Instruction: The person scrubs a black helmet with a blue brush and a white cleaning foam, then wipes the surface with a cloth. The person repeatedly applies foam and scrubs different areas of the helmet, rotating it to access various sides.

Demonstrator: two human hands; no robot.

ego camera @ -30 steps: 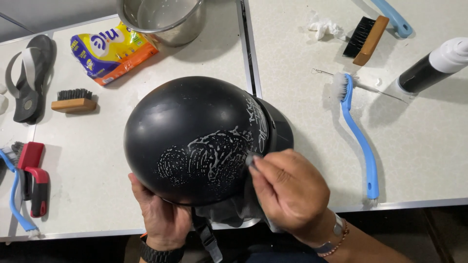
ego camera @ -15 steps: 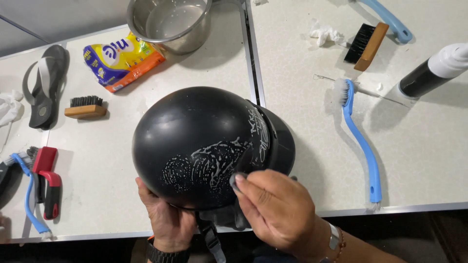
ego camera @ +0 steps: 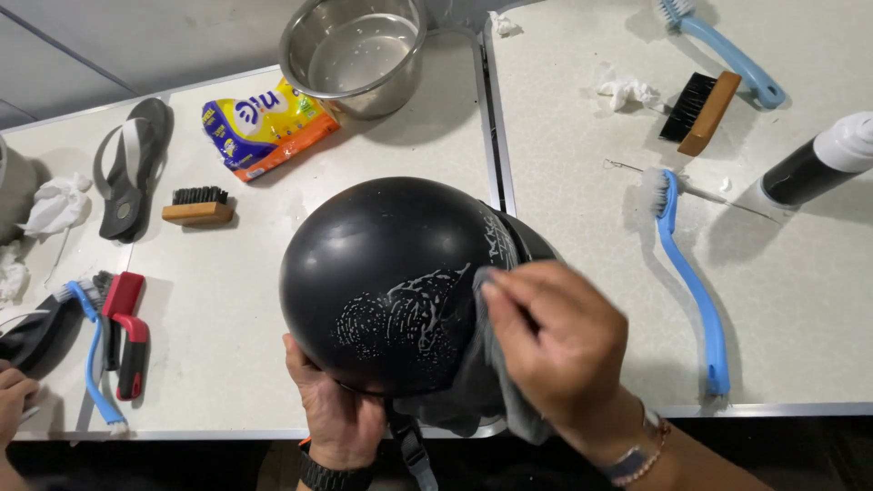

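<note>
Black helmet point(ego camera: 400, 282) held at near edge of worktop point(ego camera: 582, 227), propped from below by left hand point(ego camera: 341, 414). Right hand point(ego camera: 559, 350), fingers point(ego camera: 509, 300) pressed together on grey cloth point(ego camera: 473, 382), at white soapy patch point(ego camera: 400, 314). Foam not yet wiped away, likely halfway. Open room between helmet and blue brush point(ego camera: 691, 286).

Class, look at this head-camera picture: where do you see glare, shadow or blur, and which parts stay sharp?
In the head view, soft overhead light puts a dull sheen on the black helmet and bright glints inside the steel bowl; the bowl and the long blue brush cast soft shadows on the table; the right hand with its grey cloth is slightly motion-blurred, while the left hand looks sharper.
</note>
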